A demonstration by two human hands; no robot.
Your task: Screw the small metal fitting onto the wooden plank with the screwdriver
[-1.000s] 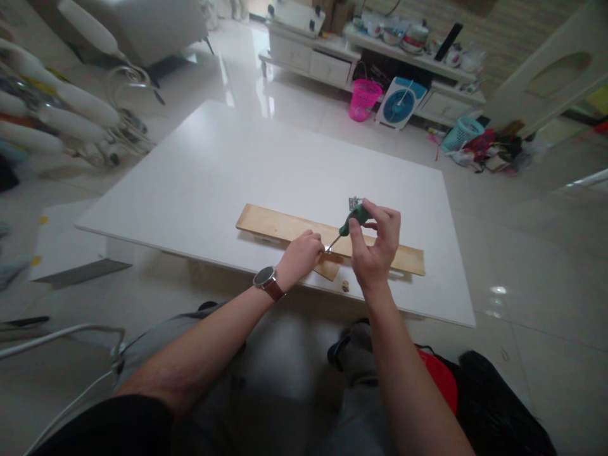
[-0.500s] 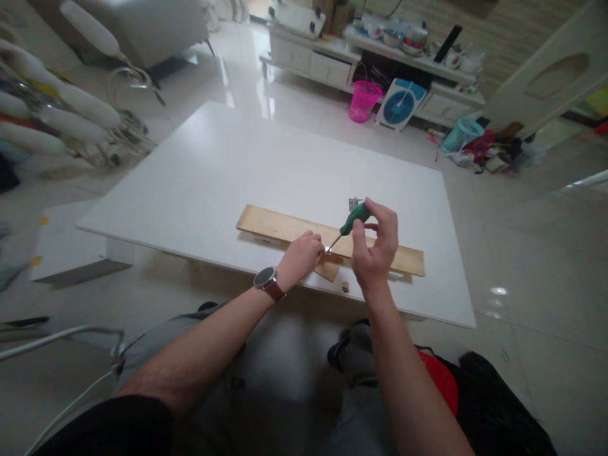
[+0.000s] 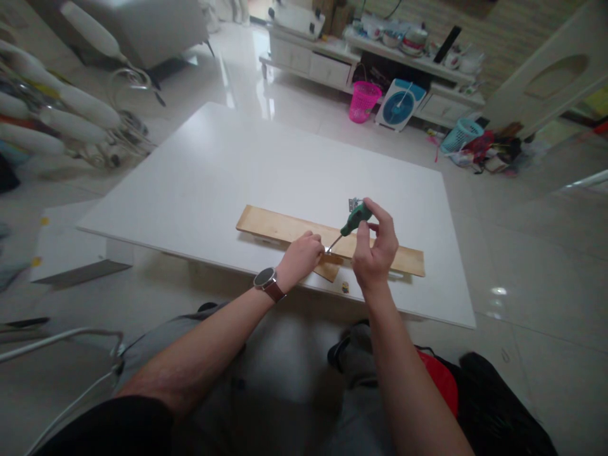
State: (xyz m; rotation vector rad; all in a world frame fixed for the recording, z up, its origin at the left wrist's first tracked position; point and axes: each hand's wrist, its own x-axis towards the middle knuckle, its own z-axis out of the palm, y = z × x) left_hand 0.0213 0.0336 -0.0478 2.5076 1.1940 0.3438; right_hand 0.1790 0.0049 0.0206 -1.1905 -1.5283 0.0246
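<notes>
My right hand point(image 3: 377, 244) grips the green handle of a screwdriver point(image 3: 354, 220), whose shaft slants down to the left. Its tip meets a small shiny metal piece point(image 3: 327, 251) at the near edge of a long wooden board point(image 3: 280, 224). My left hand point(image 3: 304, 253) rests on the board with its fingers pinched at that metal piece; what exactly they hold is too small to tell. Under the long board a shorter wooden piece point(image 3: 327, 271) sticks out toward me. Metal hinges or brackets point(image 3: 354, 204) lie just beyond the screwdriver handle.
The boards lie on a large white table point(image 3: 190, 171). A small yellow-and-blue figure point(image 3: 345, 287) sits near its front edge. Across the floor stand a pink basket point(image 3: 365, 101), a blue-and-white fan point(image 3: 400, 106) and a low cabinet point(image 3: 332, 66). A red-and-black bag point(image 3: 439, 380) is at lower right.
My right hand's fingers have shifted slightly around the screwdriver handle, which has turned a little. The left hand and the boards stay in place.
</notes>
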